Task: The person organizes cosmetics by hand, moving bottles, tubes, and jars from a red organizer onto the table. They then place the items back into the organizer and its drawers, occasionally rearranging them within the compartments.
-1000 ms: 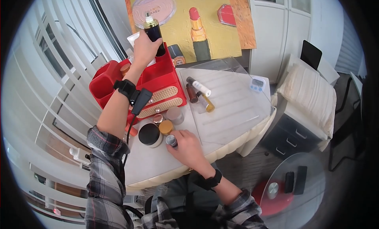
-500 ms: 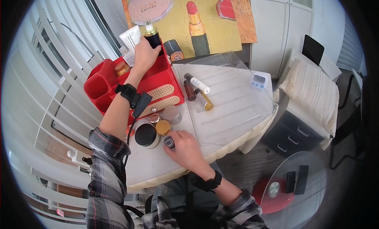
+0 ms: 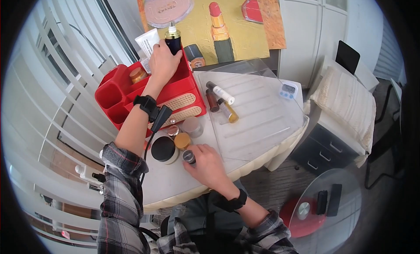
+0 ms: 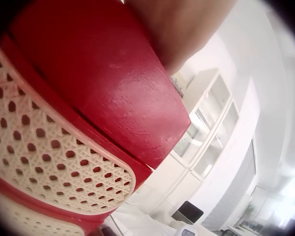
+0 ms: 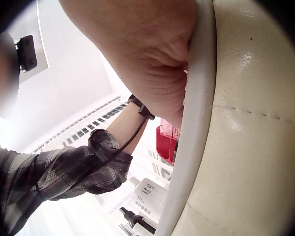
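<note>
My left hand [image 3: 164, 63] grips a dark pump bottle [image 3: 173, 43] with a gold collar and clear cap. The bottle stands upright in the back compartment of a red organizer [image 3: 177, 85], its lower part hidden by the hand and the organizer wall. In the left wrist view, the organizer's red side [image 4: 123, 108] and a cream lattice drawer front [image 4: 54, 152] fill much of the picture. Near the table's front edge, my right hand [image 3: 208, 166] holds a small dark-topped cylinder [image 3: 188, 156] between thumb and fingers. What it holds is hidden in the right wrist view.
A white tube [image 3: 148, 42] and a gold-lidded jar [image 3: 138, 74] stand in the organizer. A black-lidded jar [image 3: 164, 149], a yellow-lidded jar [image 3: 182, 141] and other small jars sit before it. Three slim bottles lie on a clear sheet [image 3: 258, 122]; a timer [image 3: 288, 90] stands beyond.
My left hand has lowered the pump bottle into the organizer. More of the white tube and gold-lidded jar shows now. My right hand stays in place with the small cylinder.
</note>
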Motion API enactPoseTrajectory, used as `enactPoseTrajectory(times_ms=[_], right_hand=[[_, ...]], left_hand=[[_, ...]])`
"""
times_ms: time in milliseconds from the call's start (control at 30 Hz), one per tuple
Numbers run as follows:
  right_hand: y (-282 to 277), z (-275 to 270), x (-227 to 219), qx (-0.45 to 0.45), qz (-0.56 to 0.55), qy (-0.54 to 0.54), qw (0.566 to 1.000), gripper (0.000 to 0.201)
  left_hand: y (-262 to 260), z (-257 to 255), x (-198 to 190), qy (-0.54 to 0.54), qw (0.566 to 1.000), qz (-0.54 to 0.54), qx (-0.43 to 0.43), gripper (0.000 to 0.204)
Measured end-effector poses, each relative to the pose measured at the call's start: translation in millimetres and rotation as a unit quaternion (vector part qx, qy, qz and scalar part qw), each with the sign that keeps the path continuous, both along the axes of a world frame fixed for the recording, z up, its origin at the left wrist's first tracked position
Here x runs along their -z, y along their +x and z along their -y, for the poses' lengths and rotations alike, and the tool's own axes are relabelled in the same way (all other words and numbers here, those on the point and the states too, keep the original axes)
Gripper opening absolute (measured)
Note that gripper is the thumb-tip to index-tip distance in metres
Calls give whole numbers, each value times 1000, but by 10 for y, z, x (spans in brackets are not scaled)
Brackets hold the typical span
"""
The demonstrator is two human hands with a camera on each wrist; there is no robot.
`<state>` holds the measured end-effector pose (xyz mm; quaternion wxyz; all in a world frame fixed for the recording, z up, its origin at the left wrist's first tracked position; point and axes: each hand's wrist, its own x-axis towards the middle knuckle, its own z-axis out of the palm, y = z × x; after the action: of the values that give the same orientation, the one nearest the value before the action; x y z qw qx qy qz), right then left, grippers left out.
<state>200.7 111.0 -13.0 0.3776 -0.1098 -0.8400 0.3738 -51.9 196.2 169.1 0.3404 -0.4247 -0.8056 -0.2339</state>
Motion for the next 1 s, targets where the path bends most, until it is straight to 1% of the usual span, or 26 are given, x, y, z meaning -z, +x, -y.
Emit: enactPoseTrajectory(times_ms=[33,67,100,167,300,367,400,467,600,667,733,833,900,967,1000], right_hand=[[5,-4,-1,-11,24,-6,1000,32],[8,-6,-7,-11,23,-6,1000,32],[12,-7,-15,-12,25,-6,1000,32],[18,-11,-21,-11,26,-7,1000,32],[14,-12,-16,-12,23,-6,1000,32],[14,-10,-15,-12,20,-6,1000,32],[16,-10,-21,-13,22,-7,1000,31],[20,-10,-28,-14,23,-7,1000,31],[20,-6,-28,-13,26,-10,1000,31],[16,-4,-26,-11,24,-9,1000,31],[15,-6,-23,-11,27,-10,1000,31],[25,-8,-32,-12,25,-9,1000,31],[29,-9,-39,-12,27,-10,1000,31],[26,-12,-41,-12,27,-12,999,31],[22,-13,-37,-12,26,-14,999,31]], left_hand=[[-10,-4,5,17,1000,17,9,61],[-34,-20,24,34,999,34,19,59],[-64,-26,37,34,999,34,20,59],[-111,-14,29,33,996,77,36,57],[-152,23,34,28,997,67,35,50],[-148,43,33,-20,999,47,-1,42],[-130,56,28,-20,999,47,-1,42],[-98,82,18,-64,994,83,-28,33],[-225,33,41,-65,994,90,-26,29],[-270,17,34,-102,990,90,-26,29],[-274,23,39,-105,990,94,-23,29],[-231,54,33,-107,989,98,-14,29],[-109,122,-10,-106,989,98,-8,28],[74,210,-62,-25,998,44,31,23],[226,260,-123,-26,998,43,32,23]])
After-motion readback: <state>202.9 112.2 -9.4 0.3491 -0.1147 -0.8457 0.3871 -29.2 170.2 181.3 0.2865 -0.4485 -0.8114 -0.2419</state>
